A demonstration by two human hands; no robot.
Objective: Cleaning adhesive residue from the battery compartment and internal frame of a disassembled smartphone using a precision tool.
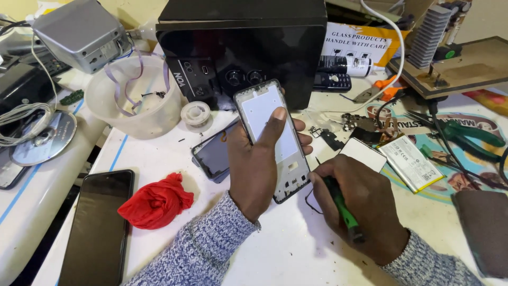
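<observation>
The left hand [257,167] is gripping a stripped phone frame [272,139], fingers curled round its edges and the forefinger lying flat along its pale inner face, holding it tilted above the white table [275,249]. The right hand [360,209] is closed round a green-handled tool [341,205], its tip hidden at the frame's lower right edge — just beside the left hand's knuckles. Behind the left hand a dark phone panel [211,156] is lying flat; to that hand's left a red cloth [156,201] and a black phone [98,228] are resting. Beyond the right hand a phone battery [410,161] is lying — green pliers [471,135] farther out
</observation>
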